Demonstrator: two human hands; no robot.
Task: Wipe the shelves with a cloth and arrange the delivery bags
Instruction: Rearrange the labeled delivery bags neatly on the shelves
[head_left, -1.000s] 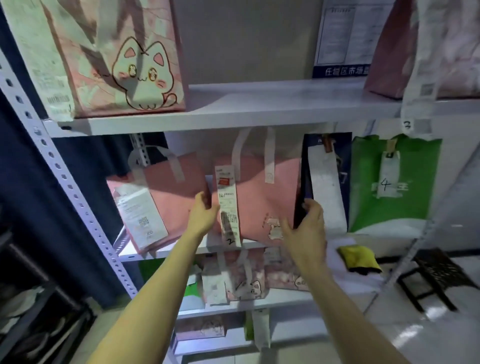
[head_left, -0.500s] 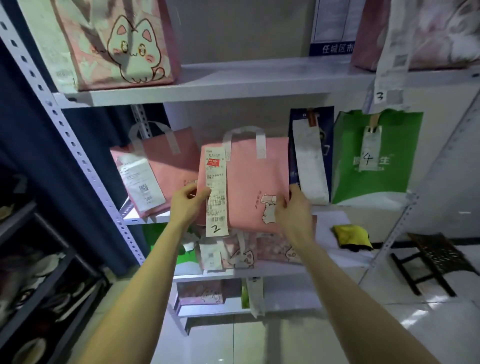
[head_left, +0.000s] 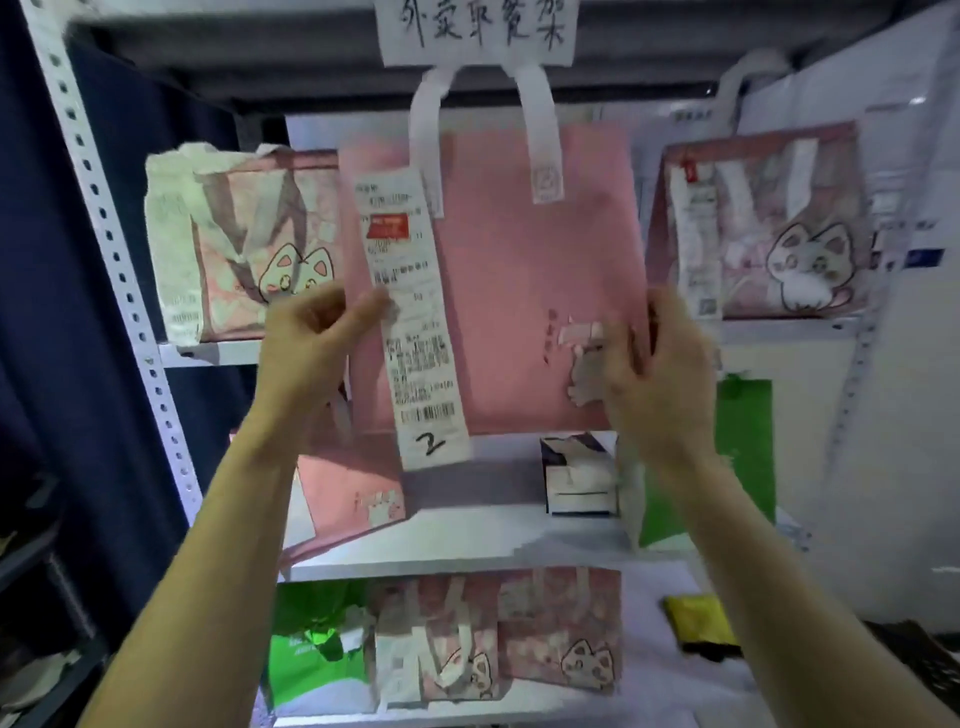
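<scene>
Pink delivery bag (head_left: 519, 291), off the middle shelf (head_left: 467, 519) where it stood a second ago, now hangs raised before the upper shelf, left hand (head_left: 311, 343) and right hand (head_left: 660, 364) pinching its side edges, probably for re-shelving beside the cat-print bags.

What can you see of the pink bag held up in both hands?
The pink bag is a flat, matte tote, fabric-like, with two pale strap handles standing upright. A long white receipt hangs down its front left, handwritten "2" at the bottom; a small pale cartoon print sits lower right. It is upright, lifted clear in front of the shelves, pinched at its left edge by the left hand and at its right edge by the right hand.
</scene>
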